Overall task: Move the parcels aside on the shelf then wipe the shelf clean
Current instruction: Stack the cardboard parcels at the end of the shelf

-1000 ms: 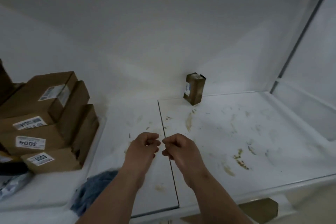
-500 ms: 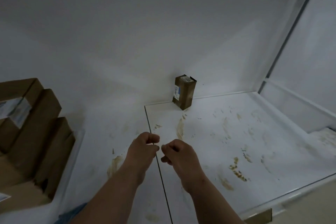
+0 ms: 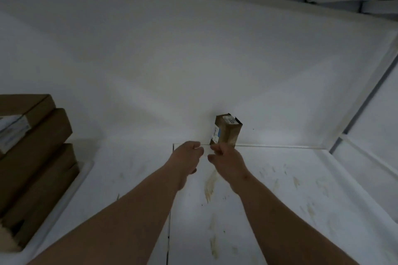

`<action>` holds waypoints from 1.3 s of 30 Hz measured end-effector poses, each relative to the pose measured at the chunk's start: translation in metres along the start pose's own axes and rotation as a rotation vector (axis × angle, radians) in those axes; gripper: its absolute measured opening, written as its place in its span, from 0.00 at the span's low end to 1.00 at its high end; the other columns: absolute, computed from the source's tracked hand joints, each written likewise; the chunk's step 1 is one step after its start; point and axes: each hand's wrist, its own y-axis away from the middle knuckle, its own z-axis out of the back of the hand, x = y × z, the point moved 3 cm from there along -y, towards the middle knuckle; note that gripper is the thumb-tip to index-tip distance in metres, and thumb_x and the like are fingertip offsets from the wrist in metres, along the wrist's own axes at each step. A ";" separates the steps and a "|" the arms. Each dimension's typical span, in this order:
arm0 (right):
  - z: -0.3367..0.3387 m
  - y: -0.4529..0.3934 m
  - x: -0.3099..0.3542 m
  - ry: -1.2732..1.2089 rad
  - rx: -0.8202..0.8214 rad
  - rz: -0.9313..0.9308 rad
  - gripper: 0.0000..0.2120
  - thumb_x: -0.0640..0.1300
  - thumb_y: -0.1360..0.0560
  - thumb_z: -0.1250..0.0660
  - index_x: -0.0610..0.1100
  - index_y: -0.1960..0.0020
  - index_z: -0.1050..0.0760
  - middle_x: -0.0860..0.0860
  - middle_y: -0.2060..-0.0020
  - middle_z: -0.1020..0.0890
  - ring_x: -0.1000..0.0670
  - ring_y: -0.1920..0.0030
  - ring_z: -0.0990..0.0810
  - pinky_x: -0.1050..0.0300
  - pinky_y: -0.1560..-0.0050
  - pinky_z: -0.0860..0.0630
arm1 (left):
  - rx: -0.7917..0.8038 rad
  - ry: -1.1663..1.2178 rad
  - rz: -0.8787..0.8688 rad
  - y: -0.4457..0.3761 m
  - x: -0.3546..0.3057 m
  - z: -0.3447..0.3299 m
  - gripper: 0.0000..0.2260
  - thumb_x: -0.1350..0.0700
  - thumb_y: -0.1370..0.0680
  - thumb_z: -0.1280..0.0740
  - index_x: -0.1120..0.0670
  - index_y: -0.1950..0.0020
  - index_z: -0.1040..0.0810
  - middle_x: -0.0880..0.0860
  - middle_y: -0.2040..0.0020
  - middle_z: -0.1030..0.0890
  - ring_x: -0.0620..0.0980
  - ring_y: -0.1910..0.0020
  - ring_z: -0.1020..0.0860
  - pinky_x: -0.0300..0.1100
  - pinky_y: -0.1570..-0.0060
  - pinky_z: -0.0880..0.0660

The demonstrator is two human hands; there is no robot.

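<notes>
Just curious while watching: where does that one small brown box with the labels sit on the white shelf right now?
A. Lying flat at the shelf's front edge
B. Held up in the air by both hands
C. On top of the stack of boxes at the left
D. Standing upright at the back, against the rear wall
D: the small brown box stands upright where the shelf meets the rear wall, just beyond the two hands.

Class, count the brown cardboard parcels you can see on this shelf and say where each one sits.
4, perhaps more. One small parcel stands upright at the back wall, just beyond the hands. Three stacked parcels, top, middle and bottom, sit at the left edge; others may be cut off.
</notes>
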 end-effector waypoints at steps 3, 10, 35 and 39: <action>0.015 -0.036 -0.004 0.190 -0.015 0.026 0.16 0.44 0.26 0.34 0.45 0.39 0.25 0.46 0.41 0.21 0.44 0.43 0.22 0.48 0.42 0.23 | 0.004 0.037 0.054 -0.010 -0.011 -0.017 0.07 0.57 0.18 0.40 0.53 0.43 0.24 0.51 0.51 0.24 0.50 0.50 0.26 0.47 0.44 0.25; 0.039 -0.079 -0.006 0.574 0.021 0.089 0.27 0.55 0.33 0.47 0.48 0.38 0.29 0.45 0.33 0.31 0.39 0.33 0.33 0.46 0.36 0.34 | -0.094 -0.054 0.062 -0.030 -0.025 -0.023 0.03 0.58 0.19 0.42 0.53 0.46 0.32 0.55 0.46 0.29 0.51 0.52 0.27 0.49 0.47 0.26; 0.028 -0.054 -0.028 -0.006 -0.189 0.204 0.31 0.43 0.31 0.25 0.46 0.35 0.38 0.47 0.45 0.22 0.46 0.51 0.20 0.62 0.65 0.25 | -0.150 0.127 0.192 -0.019 0.029 -0.004 0.12 0.50 0.20 0.37 0.53 0.39 0.25 0.52 0.46 0.22 0.50 0.51 0.24 0.45 0.51 0.24; -0.002 -0.007 -0.016 -0.030 -0.181 0.373 0.35 0.48 0.31 0.25 0.46 0.29 0.36 0.50 0.39 0.25 0.48 0.41 0.25 0.53 0.45 0.23 | -0.191 0.411 0.233 -0.004 0.044 0.019 0.15 0.39 0.22 0.38 0.49 0.47 0.26 0.52 0.44 0.23 0.54 0.45 0.23 0.52 0.48 0.21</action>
